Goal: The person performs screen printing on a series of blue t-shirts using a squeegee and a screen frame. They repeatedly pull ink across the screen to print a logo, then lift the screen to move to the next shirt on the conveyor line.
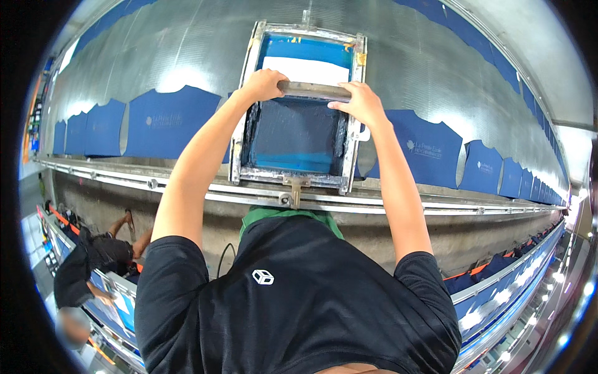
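Note:
Both my hands grip a long squeegee (316, 91) that lies crosswise in a screen printing frame (251, 55). My left hand (266, 85) is closed round its left end. At the right end, my right hand (364, 103) holds it with the thumb on the near side. Dark ink (293, 128) covers the mesh on the near side of the squeegee, with a blue strip (293, 163) at the near edge. Beyond the squeegee, a white area (305, 66) shows against blue mesh. The squeegee's blade edge is hidden.
The frame rests on a long grey print table (205, 43) with a metal rail (405, 207) along its near edge. Printed blue fabric pieces (171, 118) lie in a row on both sides. Behind at the lower left, another person (81, 268) bends over a second table.

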`<state>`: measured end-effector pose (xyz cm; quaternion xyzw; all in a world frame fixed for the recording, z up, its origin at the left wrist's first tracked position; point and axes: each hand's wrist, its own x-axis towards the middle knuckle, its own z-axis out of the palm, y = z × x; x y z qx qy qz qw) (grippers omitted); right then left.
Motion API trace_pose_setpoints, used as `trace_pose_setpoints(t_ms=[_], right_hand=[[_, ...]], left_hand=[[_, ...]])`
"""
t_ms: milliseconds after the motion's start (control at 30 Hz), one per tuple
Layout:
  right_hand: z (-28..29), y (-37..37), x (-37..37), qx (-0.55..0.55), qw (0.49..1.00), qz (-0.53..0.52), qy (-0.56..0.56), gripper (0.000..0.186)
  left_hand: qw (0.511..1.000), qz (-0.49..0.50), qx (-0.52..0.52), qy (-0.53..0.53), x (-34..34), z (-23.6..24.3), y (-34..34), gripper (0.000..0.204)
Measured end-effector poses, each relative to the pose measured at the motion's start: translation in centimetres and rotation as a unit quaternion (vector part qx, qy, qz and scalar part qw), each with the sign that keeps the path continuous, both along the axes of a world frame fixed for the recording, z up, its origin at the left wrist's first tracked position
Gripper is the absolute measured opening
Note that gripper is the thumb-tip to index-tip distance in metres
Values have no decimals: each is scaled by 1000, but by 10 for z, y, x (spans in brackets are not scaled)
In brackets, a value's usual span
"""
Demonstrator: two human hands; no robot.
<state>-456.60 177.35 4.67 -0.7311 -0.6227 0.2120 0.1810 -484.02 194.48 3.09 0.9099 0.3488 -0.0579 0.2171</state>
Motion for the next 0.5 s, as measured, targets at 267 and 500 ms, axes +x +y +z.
trace_pose_setpoints(t_ms=[267, 500], right_hand=[[-70, -46, -29, 37, 999, -34, 15, 38], [-41, -167, -111, 48, 995, -43, 75, 53]], left_hand=[[996, 19, 29, -83, -27, -28, -57, 47], [996, 76, 6, -44, -104, 1, -202, 52]])
